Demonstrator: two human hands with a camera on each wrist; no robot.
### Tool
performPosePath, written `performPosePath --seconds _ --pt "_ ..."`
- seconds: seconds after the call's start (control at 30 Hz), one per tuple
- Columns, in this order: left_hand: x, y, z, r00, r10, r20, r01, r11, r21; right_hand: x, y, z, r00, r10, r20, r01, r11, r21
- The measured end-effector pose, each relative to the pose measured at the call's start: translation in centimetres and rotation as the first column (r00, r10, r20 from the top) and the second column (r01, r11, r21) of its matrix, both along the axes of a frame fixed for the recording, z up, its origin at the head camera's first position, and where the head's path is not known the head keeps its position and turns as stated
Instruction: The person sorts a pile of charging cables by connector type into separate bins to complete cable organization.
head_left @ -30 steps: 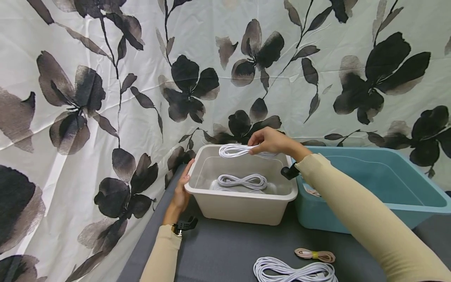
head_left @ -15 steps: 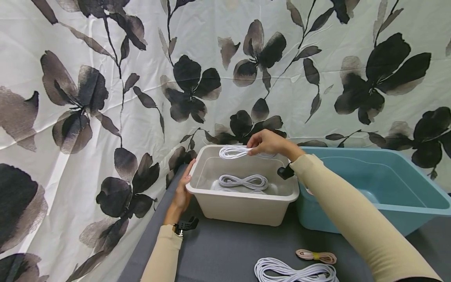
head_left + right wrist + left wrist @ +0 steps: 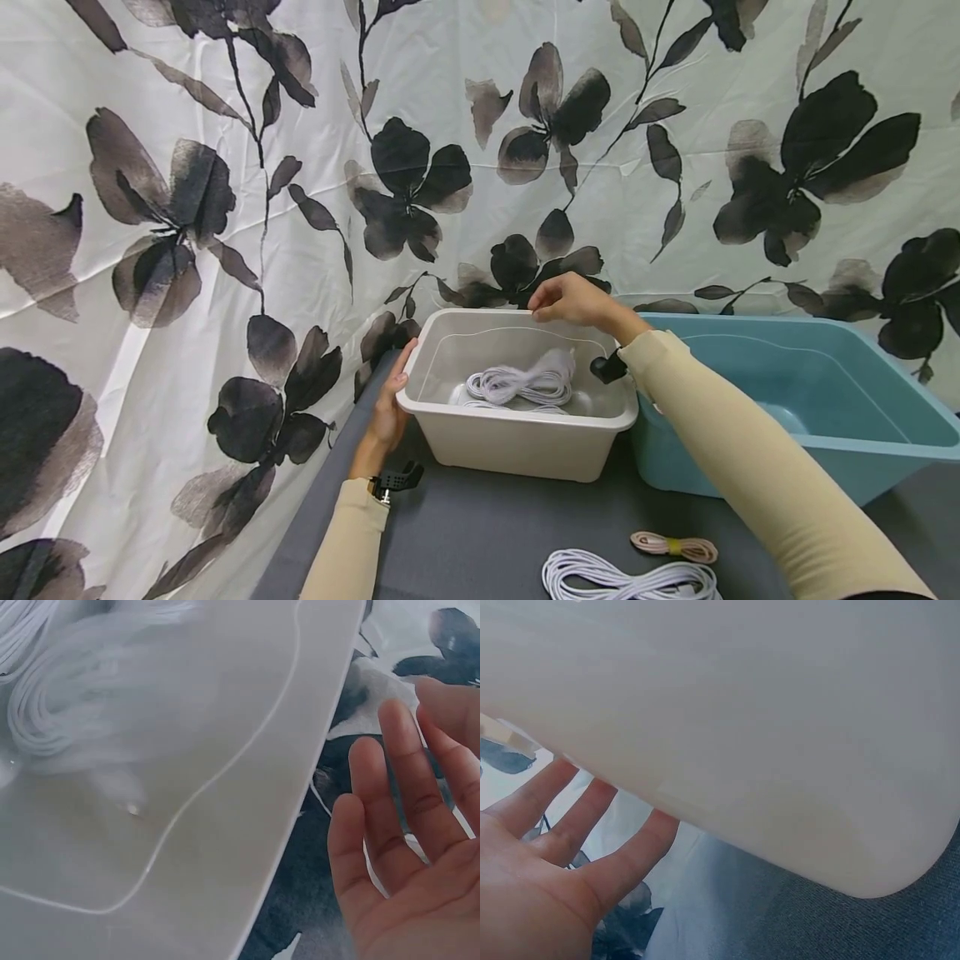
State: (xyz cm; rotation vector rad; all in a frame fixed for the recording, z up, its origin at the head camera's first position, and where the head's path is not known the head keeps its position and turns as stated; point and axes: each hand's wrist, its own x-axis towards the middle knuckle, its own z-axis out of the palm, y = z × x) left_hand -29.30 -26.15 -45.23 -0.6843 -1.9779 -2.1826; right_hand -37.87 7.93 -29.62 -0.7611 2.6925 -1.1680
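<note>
My left hand (image 3: 387, 412) rests against the left side of a beige plastic bin (image 3: 517, 442). In the left wrist view its fingers (image 3: 634, 855) are extended and touch the bin's edge. Over the bin's back rim is my right hand (image 3: 576, 300), holding nothing. In the right wrist view the fingers (image 3: 386, 795) are loosely bent, apart from the bin. A white cable bundle (image 3: 553, 367), blurred by motion, is inside the bin over another looped white cable (image 3: 498, 387). More white cable lies partly hidden beneath them.
A larger teal bin (image 3: 750, 467) stands right of the beige one, under my right forearm. On the grey table (image 3: 465, 533) in front lie a big white cable coil (image 3: 622, 575) and a small pinkish cable bundle (image 3: 675, 547) with a yellow tie. Floral fabric (image 3: 405, 192) hangs behind.
My right hand has let go of the white cable bundle, which has dropped from the back rim's height into the beige bin. The left hand stays against the bin.
</note>
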Motion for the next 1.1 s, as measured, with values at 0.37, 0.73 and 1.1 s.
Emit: performPosePath --seconds 0.37,0.73,1.1 --pt "0.0 0.1 0.0 1.0 0.012 0.014 -0.012 1.0 0.009 1.0 0.9 1.3 0.999 0.017 0.048 -0.017 1.0 -0.001" --pt "-0.2 0.0 0.1 1.0 0.014 0.014 -0.014 1.0 0.011 4.7 3.3 3.3 0.995 0.103 -0.001 -0.103 0.994 0.033" --pt "0.0 -0.2 0.2 0.999 -0.01 0.033 0.01 1.0 0.01 12.2 6.3 4.2 0.976 0.149 -0.157 -0.142 0.988 0.056"
